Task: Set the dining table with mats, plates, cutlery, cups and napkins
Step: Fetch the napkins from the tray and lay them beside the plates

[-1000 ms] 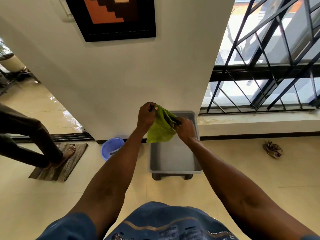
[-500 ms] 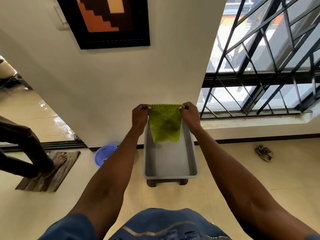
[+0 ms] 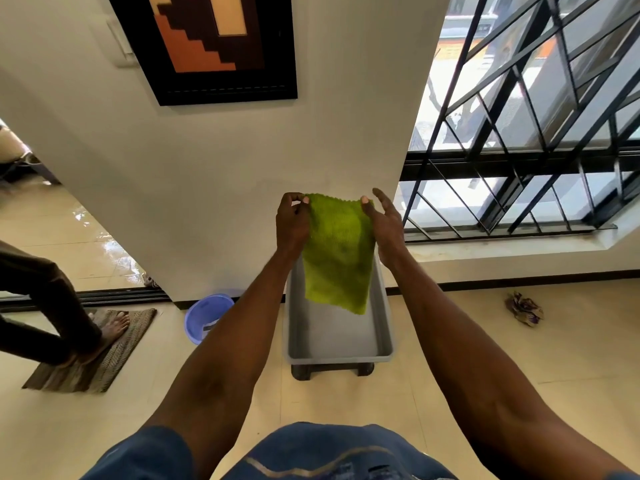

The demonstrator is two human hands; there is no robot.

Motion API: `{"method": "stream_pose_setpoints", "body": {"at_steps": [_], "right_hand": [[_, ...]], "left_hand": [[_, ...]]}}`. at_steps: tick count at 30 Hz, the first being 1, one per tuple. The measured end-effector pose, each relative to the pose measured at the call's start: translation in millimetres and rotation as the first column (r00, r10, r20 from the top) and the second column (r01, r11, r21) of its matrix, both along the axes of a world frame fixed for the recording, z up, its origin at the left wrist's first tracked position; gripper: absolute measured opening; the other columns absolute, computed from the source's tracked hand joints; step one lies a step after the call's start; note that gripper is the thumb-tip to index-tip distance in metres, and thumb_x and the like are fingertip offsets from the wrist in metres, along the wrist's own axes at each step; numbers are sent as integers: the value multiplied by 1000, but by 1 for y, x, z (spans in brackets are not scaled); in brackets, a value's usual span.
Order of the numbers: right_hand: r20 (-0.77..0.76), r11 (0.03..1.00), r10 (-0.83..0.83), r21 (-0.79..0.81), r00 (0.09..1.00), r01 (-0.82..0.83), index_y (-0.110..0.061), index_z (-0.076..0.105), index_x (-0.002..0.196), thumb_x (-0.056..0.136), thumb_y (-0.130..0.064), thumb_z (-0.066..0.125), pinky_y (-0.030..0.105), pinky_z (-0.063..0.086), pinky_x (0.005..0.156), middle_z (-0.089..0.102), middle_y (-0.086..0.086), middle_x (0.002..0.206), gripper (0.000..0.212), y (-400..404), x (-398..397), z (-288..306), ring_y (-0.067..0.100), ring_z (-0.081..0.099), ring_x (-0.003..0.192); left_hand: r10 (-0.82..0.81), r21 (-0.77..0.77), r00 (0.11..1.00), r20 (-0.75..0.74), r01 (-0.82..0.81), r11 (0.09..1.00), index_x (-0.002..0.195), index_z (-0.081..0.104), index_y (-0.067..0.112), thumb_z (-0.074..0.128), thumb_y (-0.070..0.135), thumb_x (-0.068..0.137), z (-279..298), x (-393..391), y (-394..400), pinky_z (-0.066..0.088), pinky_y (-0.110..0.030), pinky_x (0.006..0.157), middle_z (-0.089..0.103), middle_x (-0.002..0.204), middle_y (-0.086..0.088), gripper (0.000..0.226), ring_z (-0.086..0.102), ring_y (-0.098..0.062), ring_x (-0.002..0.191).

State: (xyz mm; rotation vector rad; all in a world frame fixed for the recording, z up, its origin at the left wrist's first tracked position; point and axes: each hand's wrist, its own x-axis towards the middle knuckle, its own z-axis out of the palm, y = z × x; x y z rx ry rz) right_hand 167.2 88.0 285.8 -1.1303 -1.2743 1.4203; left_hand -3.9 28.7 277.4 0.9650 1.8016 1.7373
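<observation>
Left hand (image 3: 292, 221) and right hand (image 3: 382, 220) each pinch a top corner of the lime-green knitted cloth napkin (image 3: 337, 252), held spread in the air above the grey rectangular plastic tub (image 3: 341, 356) on the floor. The napkin hangs limp: judged light, soft, non-slippery. Corner grips suit folding it

A framed picture (image 3: 214, 46) hangs upper centre on a white wall (image 3: 214, 188); barred window (image 3: 540, 126) at right; glossy cream floor (image 3: 519, 358) below.
</observation>
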Motion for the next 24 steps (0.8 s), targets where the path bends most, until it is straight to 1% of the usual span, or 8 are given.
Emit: {"method": "stream_pose_setpoints", "body": {"at_steps": [3, 6, 9, 14, 17, 20, 22, 24], "right_hand": [[-238, 923, 238, -246, 942, -295, -14, 39, 146, 68, -48, 82, 49, 48, 101, 48, 18, 143, 96, -4, 4, -9, 34, 55, 122], [-437, 813, 326, -324, 838, -485, -10, 57, 129, 53, -48, 92, 50, 48, 101, 62, 17, 130, 93, -19, 0, -24, 34, 61, 117], [-580, 727, 320, -357, 749, -587, -7, 62, 121, 51, -32, 96, 44, 53, 96, 68, 16, 119, 81, -30, -11, -40, 28, 67, 105], [-473, 712, 461, -309, 751, -631, -5, 66, 115, 58, -12, 89, 34, 56, 88, 70, 12, 115, 62, -35, -28, -34, 26, 67, 106], [-374, 713, 545, -263, 750, -649, -2, 62, 123, 64, -5, 85, 38, 52, 96, 66, 16, 123, 64, -26, -34, -17, 31, 62, 116], [-384, 736, 491, -297, 782, -608, -1, 60, 125, 79, -9, 72, 39, 56, 86, 68, 18, 118, 48, -18, -36, -1, 32, 66, 107], [-420, 741, 437, -333, 796, -583, -4, 61, 123, 86, -14, 66, 42, 57, 83, 68, 19, 116, 39, -15, -37, 5, 33, 68, 101], [-465, 760, 362, -355, 808, -545, -4, 62, 122, 88, -16, 63, 45, 56, 84, 68, 20, 116, 36, -15, -39, 6, 34, 68, 99]], "left_hand": [[-2, 19, 1000, -6, 2, 1000, 98, 55, 14, 52, 22, 101, 11, -3, 4, 35, -15, 50, 54, 75, 7, 9, 43, 2, 54], [4, 6, 1000, -21, -4, 1000, 100, 55, 14, 53, 21, 101, 21, -10, 6, 39, -10, 55, 57, 82, 9, 7, 50, 0, 66], [3, -5, 1000, -14, -4, 1000, 101, 56, 13, 54, 20, 100, 26, -18, 3, 42, -9, 59, 58, 86, 9, 7, 54, -4, 73], [42, -46, 999, -12, -43, 998, 102, 58, 14, 56, 21, 99, 27, -40, -5, 46, -16, 72, 60, 96, 5, 8, 57, -8, 86], [74, -62, 997, 18, -73, 995, 103, 58, 12, 56, 19, 99, 30, -54, -10, 45, -12, 68, 58, 91, 9, 9, 55, -2, 81], [77, -122, 995, 60, -69, 990, 106, 60, 9, 56, 18, 98, 34, -68, -10, 45, -18, 68, 60, 100, 1, 12, 57, -13, 90], [48, -160, 982, 181, -19, 987, 106, 62, 6, 57, 19, 98, 36, -76, -6, 51, -25, 68, 64, 105, -7, 16, 62, -24, 98], [-33, -135, 901, 434, 101, 986, 110, 63, 7, 59, 28, 98, 35, -73, -8, 56, -32, 69, 68, 103, -14, 25, 67, -31, 97]]}}
